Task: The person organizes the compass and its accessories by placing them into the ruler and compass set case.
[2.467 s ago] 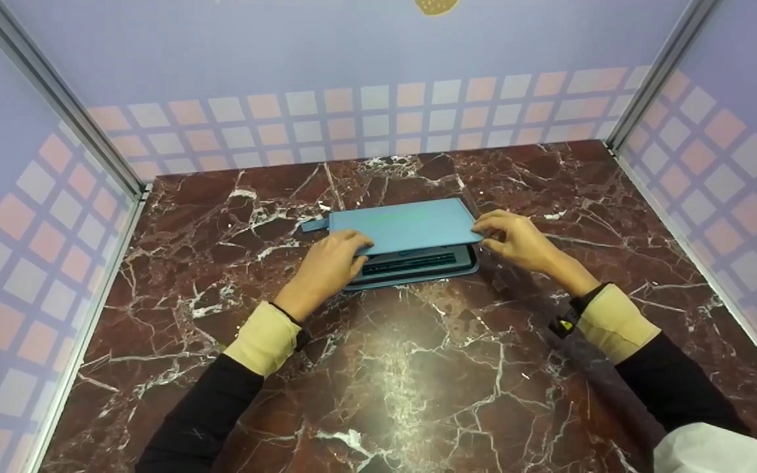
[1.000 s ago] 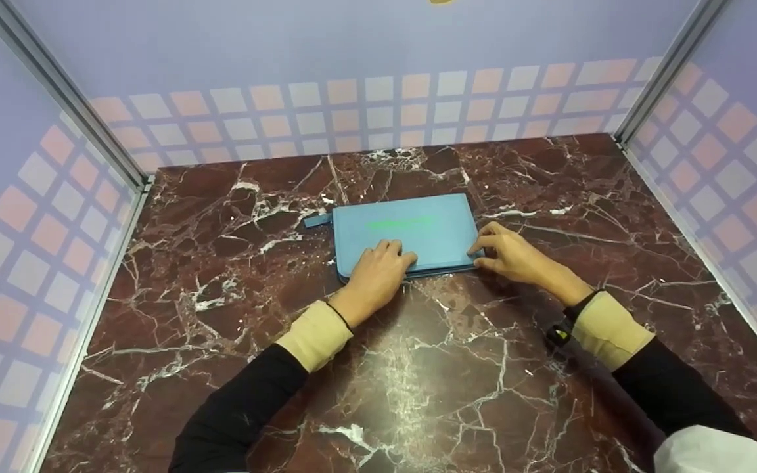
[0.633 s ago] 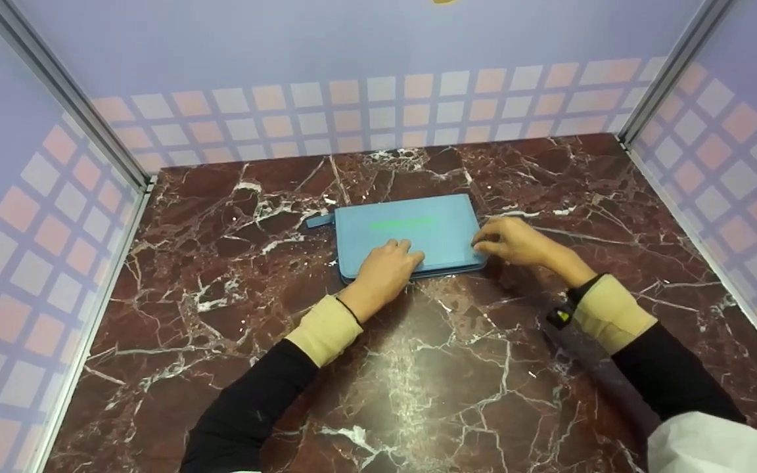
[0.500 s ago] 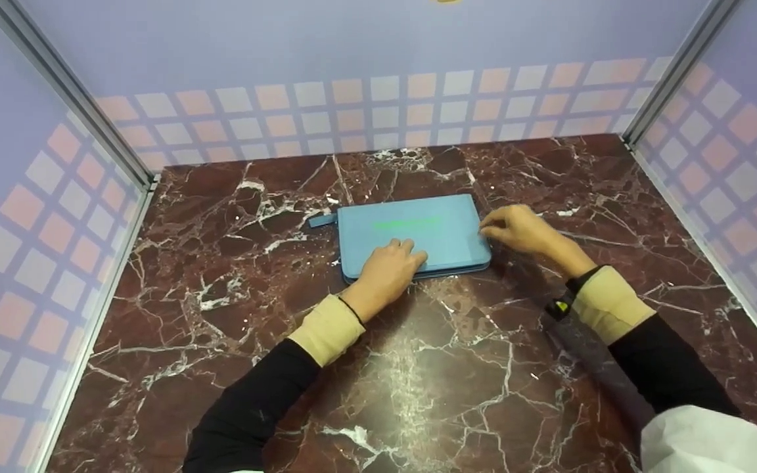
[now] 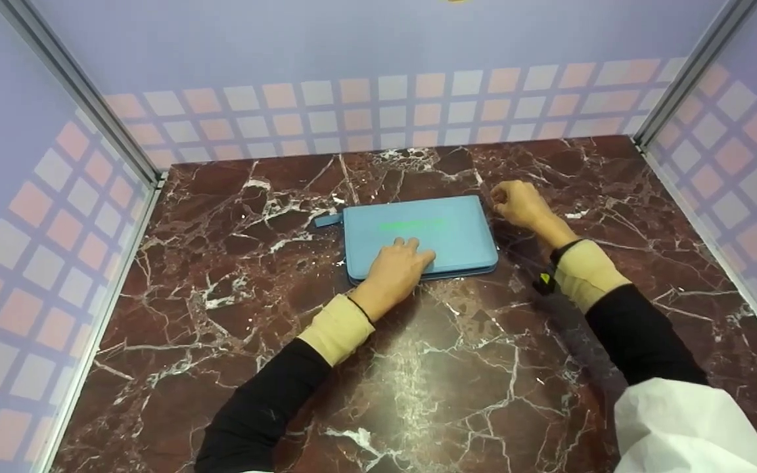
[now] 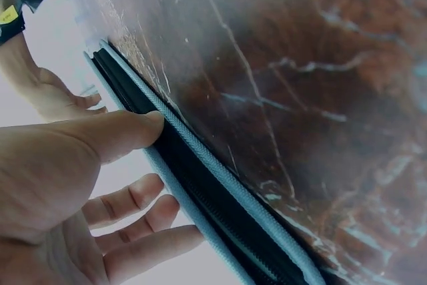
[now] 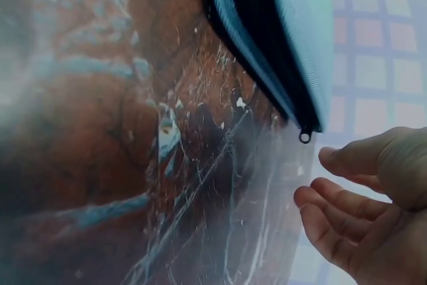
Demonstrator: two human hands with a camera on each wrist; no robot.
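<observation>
A light blue zip case (image 5: 411, 223) with green lettering lies flat on the marbled table (image 5: 273, 276), its wrist strap (image 5: 327, 220) pointing left. Its cover is down, but the zip edges stand apart along the front, with black lining (image 6: 193, 185) between them. My left hand (image 5: 399, 268) rests on the front of the cover, thumb against the front edge, fingers loosely bent on top. Just off the back right corner is my right hand (image 5: 522, 202), fingers loosely curled and holding nothing. In the right wrist view a small zip pull (image 7: 305, 137) hangs at the corner, apart from the fingertips.
Purple panels with pink and white squares (image 5: 378, 118) enclose the table at the back and both sides. A black band with a yellow mark (image 5: 545, 281) is on the right wrist. White cloth (image 5: 681, 427) shows at the lower right.
The cover has come down over the pens inside. My left hand moved right along the front edge. My right hand let go of the right edge and moved back to the far corner.
</observation>
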